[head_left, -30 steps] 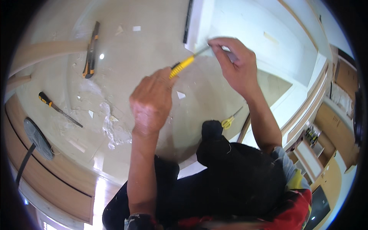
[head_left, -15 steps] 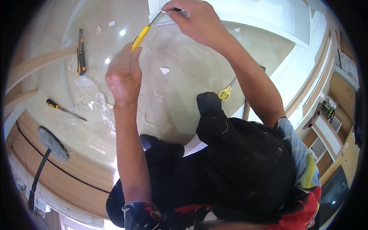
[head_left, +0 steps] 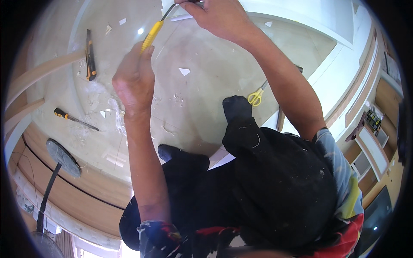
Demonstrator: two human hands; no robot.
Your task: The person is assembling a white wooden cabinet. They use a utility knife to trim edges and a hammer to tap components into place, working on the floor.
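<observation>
My left hand [head_left: 135,79] is closed around the yellow ribbed handle of a slim hand tool [head_left: 152,35]. The tool's thin dark shaft points up toward my right hand [head_left: 226,19], whose fingertips are pinched near its tip at the top edge of the view. Something dark shows at those fingers, but the frame cuts it off and I cannot make it out. Just behind them lies a large white panel [head_left: 301,15]. Yellow-handled scissors [head_left: 255,97] rest on the floor below my right forearm, beside my dark-covered foot.
On the tiled floor [head_left: 193,47] to the left lie an orange-and-black utility knife [head_left: 90,60] and a screwdriver-like tool [head_left: 76,119]. White scraps [head_left: 184,71] and crumpled clear plastic [head_left: 117,114] are scattered about. Curved wooden legs [head_left: 51,66] reach in from the left; white boards [head_left: 329,81] stand right.
Both hands and the yellow tool have shifted slightly up and left in the view, so my right fingertips now meet the top edge. The grip of my left hand stays the same.
</observation>
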